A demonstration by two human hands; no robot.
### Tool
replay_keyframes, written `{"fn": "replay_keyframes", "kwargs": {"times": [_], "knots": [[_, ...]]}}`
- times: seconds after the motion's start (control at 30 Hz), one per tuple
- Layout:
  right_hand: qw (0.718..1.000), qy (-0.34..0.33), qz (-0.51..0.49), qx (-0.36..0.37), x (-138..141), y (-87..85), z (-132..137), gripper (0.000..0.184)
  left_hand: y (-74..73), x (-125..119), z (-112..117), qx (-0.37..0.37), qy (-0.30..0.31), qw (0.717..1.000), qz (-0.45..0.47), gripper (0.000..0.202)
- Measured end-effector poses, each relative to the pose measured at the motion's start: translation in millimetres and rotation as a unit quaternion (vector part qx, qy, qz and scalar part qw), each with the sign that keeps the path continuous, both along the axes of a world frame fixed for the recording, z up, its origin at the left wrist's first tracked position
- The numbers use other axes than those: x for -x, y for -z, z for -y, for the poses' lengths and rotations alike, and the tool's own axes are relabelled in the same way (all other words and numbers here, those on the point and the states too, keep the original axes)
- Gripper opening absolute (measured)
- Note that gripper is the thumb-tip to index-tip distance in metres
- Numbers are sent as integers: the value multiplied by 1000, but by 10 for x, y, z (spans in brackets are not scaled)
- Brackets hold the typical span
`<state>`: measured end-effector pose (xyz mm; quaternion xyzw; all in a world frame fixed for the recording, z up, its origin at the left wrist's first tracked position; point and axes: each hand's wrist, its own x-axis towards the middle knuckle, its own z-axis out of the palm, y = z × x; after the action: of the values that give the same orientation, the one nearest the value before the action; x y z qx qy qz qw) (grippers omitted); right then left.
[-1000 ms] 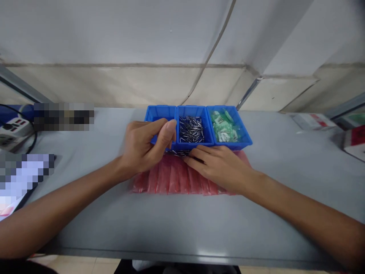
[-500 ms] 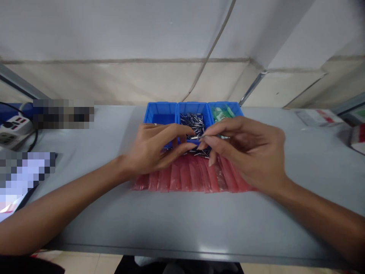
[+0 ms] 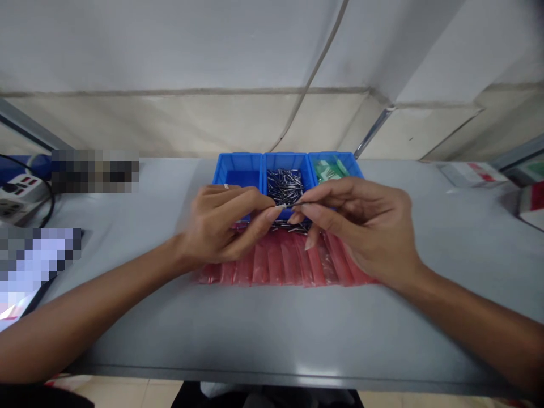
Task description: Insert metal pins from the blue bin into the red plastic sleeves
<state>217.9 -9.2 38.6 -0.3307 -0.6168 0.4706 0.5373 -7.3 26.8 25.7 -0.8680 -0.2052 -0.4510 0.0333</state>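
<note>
A blue plastic parts bin [image 3: 238, 170] with three compartments stands at the far side of the grey table. Its middle compartment holds a heap of small metal pins [image 3: 284, 187], and green packets [image 3: 331, 169] fill the right one. My left hand [image 3: 221, 221] and my right hand [image 3: 357, 226] meet in front of the bin, with a thin metal pin [image 3: 289, 206] pinched between their fingertips. Some loose pins [image 3: 291, 226] lie just below the fingers, on a row of red plastic bags [image 3: 280, 266].
A power strip [image 3: 21, 190] and a black cable sit at the table's left, beside a blurred-out tablet or phone [image 3: 34, 266]. White printed boxes [image 3: 471, 174] lie at the right. The grey table [image 3: 272, 334] has a front edge close to me.
My right hand has lifted off the red bags and moved up to meet my left fingertips. My left hand has turned inward, and the bin's green packets show less behind the fingers.
</note>
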Motion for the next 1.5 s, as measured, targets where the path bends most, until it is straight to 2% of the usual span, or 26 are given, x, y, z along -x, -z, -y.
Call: {"fn": "replay_keyframes", "kwargs": {"times": [0.27, 0.37, 0.5, 0.73, 0.9, 1.37, 1.5], "knots": [[1000, 1, -17, -1, 18, 14, -23, 11, -4, -20, 20, 35, -7, 999, 17, 7], [1000, 6, -12, 2, 18, 17, -31, 10, 19, -45, -6, 14, -6, 999, 42, 15], [999, -16, -32, -4, 15, 36, -36, 10, 56, -55, -37, -19, -20, 997, 71, 12], [1000, -9, -25, 10, 12, 51, -22, 12, 2, -39, -10, -6, -2, 999, 49, 5], [1000, -16, -13, 12, 11, 51, 0, 11, -27, -35, -6, -5, 14, 1000, 6, 19], [999, -17, -15, 28, -7, 101, -6, 11, -30, -36, 7, 7, 1, 1000, 15, 22], [998, -30, -32, 36, -5, 96, -5, 11, -7, -48, -6, 12, 5, 999, 39, 15]]}}
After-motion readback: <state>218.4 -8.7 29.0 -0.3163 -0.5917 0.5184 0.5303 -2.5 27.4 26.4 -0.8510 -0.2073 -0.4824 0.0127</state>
